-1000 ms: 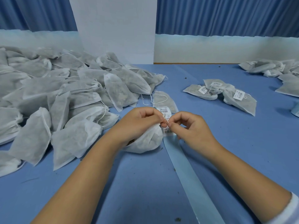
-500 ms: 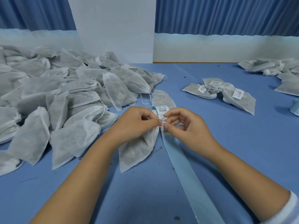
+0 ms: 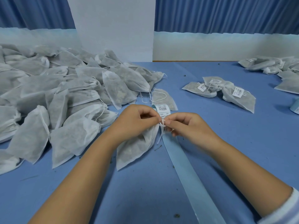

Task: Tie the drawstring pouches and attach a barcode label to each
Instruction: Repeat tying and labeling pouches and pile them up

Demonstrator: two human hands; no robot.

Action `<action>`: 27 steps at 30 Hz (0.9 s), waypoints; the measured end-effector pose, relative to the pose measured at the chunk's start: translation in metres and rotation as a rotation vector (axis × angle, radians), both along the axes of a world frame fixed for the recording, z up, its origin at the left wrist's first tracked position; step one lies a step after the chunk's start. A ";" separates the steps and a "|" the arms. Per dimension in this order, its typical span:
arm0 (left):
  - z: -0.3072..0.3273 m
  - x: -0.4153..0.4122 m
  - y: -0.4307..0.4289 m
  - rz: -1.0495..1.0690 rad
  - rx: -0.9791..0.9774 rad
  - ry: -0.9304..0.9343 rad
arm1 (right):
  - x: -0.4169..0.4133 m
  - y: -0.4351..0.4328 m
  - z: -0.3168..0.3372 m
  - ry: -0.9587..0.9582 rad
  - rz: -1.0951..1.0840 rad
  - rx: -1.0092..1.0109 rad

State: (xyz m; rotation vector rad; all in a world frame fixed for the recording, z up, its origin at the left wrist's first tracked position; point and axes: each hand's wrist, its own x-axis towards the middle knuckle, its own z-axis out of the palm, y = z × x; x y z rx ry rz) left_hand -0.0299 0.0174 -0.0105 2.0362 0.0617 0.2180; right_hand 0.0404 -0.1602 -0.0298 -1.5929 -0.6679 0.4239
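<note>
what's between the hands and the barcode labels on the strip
Nothing visible does. The left hand and right hand pinch the drawstring of the pouch right over the strip, and the far barcode label lies uncovered just beyond the fingers.

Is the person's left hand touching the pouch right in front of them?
Touching. The head view shows the left hand pinching the pouch at its gathered top corner.

This was a packing workroom, not a home. A broad desk (image 3: 242, 135) covered in blue carried a big heap of identical white drawstring pouches (image 3: 56, 97) on the left and small groups of labelled pouches (image 3: 226, 92) on the right. A strip of backing paper (image 3: 186, 167) bore printed barcode labels (image 3: 162, 108). Blue curtains (image 3: 226, 13) and a plain white pillar (image 3: 113, 29) stood behind.
</note>
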 end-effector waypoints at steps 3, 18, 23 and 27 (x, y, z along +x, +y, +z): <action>0.001 0.000 -0.001 -0.014 -0.056 0.015 | -0.002 0.000 0.001 -0.002 0.000 0.055; 0.002 0.001 -0.002 -0.045 -0.116 0.212 | -0.006 -0.001 -0.002 -0.248 -0.107 0.014; 0.001 0.002 -0.001 -0.028 -0.137 0.219 | -0.009 -0.001 -0.003 -0.244 -0.111 0.062; 0.000 0.002 -0.001 -0.048 -0.159 0.200 | -0.011 0.002 -0.006 -0.338 -0.188 0.059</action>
